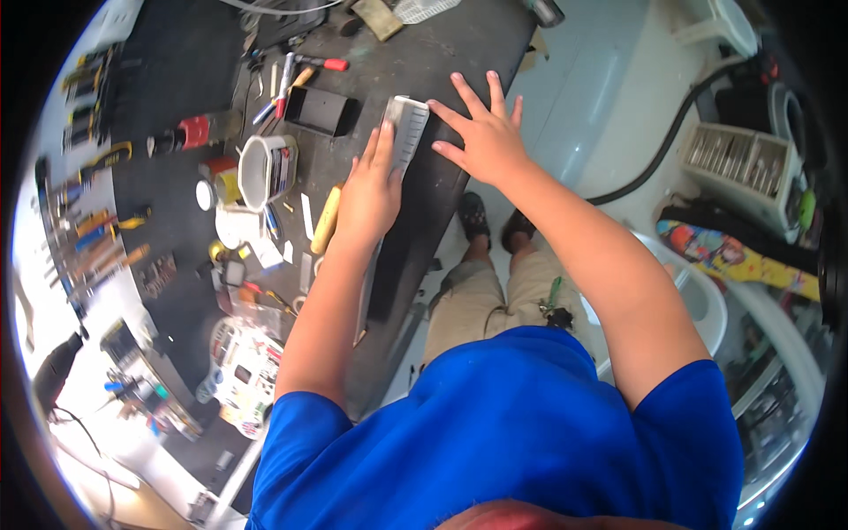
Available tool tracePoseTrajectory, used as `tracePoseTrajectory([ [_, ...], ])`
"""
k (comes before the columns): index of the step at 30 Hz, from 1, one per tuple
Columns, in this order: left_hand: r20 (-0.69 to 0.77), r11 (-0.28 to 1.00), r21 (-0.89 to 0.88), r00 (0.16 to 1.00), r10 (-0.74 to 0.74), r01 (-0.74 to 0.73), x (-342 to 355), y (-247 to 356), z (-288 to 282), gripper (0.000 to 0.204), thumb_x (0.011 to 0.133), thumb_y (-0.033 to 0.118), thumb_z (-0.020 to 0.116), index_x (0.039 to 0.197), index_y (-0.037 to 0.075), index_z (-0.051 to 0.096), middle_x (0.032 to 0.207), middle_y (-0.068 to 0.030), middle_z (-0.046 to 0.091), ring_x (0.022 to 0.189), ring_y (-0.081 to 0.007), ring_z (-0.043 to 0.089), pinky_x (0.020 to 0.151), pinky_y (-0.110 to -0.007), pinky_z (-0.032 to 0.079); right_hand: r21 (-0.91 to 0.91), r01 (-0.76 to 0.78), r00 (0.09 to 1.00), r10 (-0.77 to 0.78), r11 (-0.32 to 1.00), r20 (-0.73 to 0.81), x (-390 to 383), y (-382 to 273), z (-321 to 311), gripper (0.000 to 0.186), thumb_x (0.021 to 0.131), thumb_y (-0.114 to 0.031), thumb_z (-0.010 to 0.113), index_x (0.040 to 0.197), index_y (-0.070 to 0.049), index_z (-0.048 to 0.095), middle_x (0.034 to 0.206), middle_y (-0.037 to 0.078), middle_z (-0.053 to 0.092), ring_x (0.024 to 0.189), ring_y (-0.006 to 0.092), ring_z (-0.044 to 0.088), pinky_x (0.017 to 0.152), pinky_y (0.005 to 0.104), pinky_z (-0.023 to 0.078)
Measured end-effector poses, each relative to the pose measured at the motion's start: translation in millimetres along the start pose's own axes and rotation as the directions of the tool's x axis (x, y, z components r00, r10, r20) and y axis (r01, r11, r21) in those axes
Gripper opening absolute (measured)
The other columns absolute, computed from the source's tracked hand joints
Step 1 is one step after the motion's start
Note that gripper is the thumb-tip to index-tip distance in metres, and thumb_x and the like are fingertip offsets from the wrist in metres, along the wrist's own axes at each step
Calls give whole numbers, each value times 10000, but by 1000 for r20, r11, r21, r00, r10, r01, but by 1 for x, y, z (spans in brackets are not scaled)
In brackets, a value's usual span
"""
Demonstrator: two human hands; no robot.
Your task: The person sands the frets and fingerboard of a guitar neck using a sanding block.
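Note:
My left hand (369, 199) lies with its fingers stretched out on a long pale grey strip (412, 131) near the edge of the dark workbench (397, 296). Evenly spaced slots or marks run along the strip's right side. Hand and forearm hide part of its length. Just right of the strip's far end is my right hand (491, 146), its fingers spread wide and holding nothing. The right index fingertip comes close to that end; whether it touches, I cannot tell. A yellow handle (326, 221) lies left of my left wrist.
On the bench are a black open box (321, 110), a white tub (268, 170), a red-handled tool (322, 64) and a jar with a white lid (208, 194). Tools hang at the left. Right of the bench, a black hose (658, 159) crosses the floor near a parts drawer unit (738, 168).

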State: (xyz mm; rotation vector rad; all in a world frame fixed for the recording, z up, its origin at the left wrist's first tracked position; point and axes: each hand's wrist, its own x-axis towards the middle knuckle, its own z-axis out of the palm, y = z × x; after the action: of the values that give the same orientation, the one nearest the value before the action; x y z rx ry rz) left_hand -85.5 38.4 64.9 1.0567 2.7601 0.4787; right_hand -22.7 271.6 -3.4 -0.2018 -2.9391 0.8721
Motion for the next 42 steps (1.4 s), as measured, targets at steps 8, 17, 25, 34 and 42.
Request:
tracePoseTrajectory([
  [8,30,953,-43,954,-300,301,-106,-5,-7,959,951,71,738,1757,344,295,1146,-228,722,1044,-450,735,910,-520,614,-13,158,956,-150,987,253,-19,38,-61,736,992,-412,783,1656,-246,515,1790,120,354,1665,447,243,1310,693,244],
  [17,118,899,-87,901,-418,429,-105,-3,-15,1176,824,95,859,1771,363,217,1291,-250,690,1155,-439,724,992,-513,602,-158,115,609,56,981,791,-147,146,-134,566,957,-419,774,1397,-67,718,1454,223,686,1350,416,643,1134,491,525],
  [25,67,961,8,959,-277,277,-96,-10,-8,1153,796,37,779,1770,334,237,1219,-301,692,998,-479,758,864,-549,634,-572,-246,521,605,782,603,-210,255,-180,535,906,-446,793,1247,-34,805,1255,223,785,1176,395,741,1035,498,574],
  [34,378,977,84,900,-215,198,-66,-28,-17,1106,913,93,706,1794,149,39,1057,-296,738,844,-466,758,727,-573,594,-132,-574,700,568,808,432,-199,152,-186,545,929,-478,763,1289,-70,797,1250,212,791,1194,372,746,1058,460,578],
  [42,428,980,29,884,-191,198,1,0,-44,1151,979,227,776,1786,146,-40,1499,-303,637,1201,-477,730,988,-530,606,-286,-529,553,580,799,598,-218,228,-194,579,948,-559,719,1257,-81,825,1279,224,777,1251,399,707,1094,493,543],
])
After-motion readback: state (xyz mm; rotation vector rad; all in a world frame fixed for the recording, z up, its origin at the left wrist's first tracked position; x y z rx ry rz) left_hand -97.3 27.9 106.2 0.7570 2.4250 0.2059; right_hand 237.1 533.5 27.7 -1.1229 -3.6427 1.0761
